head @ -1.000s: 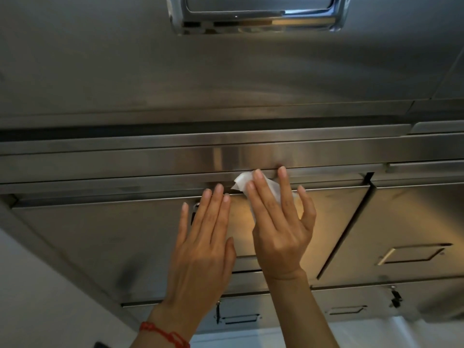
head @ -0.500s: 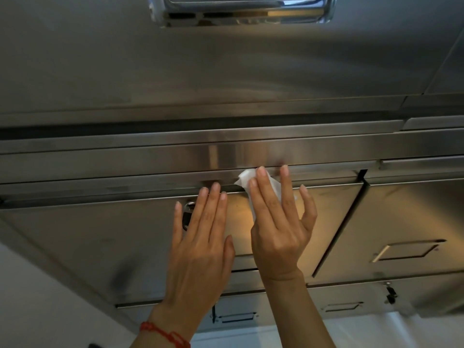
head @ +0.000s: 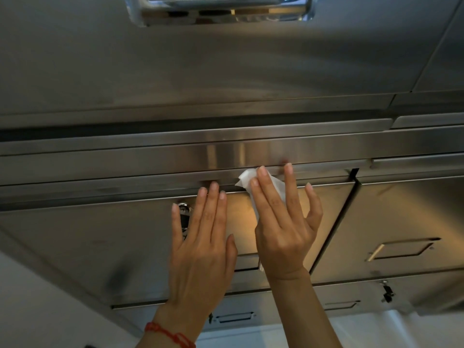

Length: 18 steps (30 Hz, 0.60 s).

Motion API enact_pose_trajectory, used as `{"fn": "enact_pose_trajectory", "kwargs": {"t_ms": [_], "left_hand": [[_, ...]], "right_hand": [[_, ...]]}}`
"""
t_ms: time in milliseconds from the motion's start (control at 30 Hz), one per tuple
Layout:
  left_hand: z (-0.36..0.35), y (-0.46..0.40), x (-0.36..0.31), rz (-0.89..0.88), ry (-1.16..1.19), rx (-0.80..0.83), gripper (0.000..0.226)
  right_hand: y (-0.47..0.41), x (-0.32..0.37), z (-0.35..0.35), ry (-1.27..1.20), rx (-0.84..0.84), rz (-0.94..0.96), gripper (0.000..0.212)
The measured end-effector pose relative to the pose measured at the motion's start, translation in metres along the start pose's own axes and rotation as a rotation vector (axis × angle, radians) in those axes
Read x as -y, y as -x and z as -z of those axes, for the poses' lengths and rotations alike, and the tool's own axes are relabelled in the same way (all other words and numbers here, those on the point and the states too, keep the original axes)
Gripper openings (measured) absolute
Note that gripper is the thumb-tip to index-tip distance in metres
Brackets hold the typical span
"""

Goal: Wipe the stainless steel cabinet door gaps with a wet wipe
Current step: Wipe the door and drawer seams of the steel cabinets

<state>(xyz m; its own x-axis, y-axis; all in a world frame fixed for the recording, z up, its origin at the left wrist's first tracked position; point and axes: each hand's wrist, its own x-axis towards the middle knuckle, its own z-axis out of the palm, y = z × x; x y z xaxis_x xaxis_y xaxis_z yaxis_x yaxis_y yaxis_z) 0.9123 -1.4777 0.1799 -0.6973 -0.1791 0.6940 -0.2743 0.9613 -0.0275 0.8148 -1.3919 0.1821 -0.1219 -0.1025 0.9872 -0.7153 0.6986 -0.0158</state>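
Head view: the right hand (head: 285, 229) presses the wet wipe (head: 253, 180) with straight fingers into the gap (head: 150, 194) along the top edge of the stainless cabinet door (head: 100, 237). The left hand (head: 203, 247) lies flat and relaxed on the same door, holding nothing. The wipe could bunch or slip from under the fingers, since nothing pinches it. It looks white, crumpled and thin, probably damp, though that is hard to judge here.
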Motion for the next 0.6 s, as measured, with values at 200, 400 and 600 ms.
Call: {"fn": "enact_pose_trajectory", "kwargs": {"t_ms": [200, 400, 600], "left_hand": [[-0.002, -0.001, -0.005, -0.002, 0.004, -0.006, 0.056], [-0.004, -0.001, -0.006, -0.003, -0.013, -0.007, 0.057], [-0.005, 0.0, -0.007, 0.002, -0.021, -0.003, 0.058]], "right_hand": [[0.001, -0.001, -0.001, -0.056, -0.003, 0.019, 0.022], [-0.002, -0.023, 0.0, -0.114, 0.03, 0.186, 0.025], [-0.017, -0.043, 0.004, -0.198, 0.081, 0.374, 0.025]]}}
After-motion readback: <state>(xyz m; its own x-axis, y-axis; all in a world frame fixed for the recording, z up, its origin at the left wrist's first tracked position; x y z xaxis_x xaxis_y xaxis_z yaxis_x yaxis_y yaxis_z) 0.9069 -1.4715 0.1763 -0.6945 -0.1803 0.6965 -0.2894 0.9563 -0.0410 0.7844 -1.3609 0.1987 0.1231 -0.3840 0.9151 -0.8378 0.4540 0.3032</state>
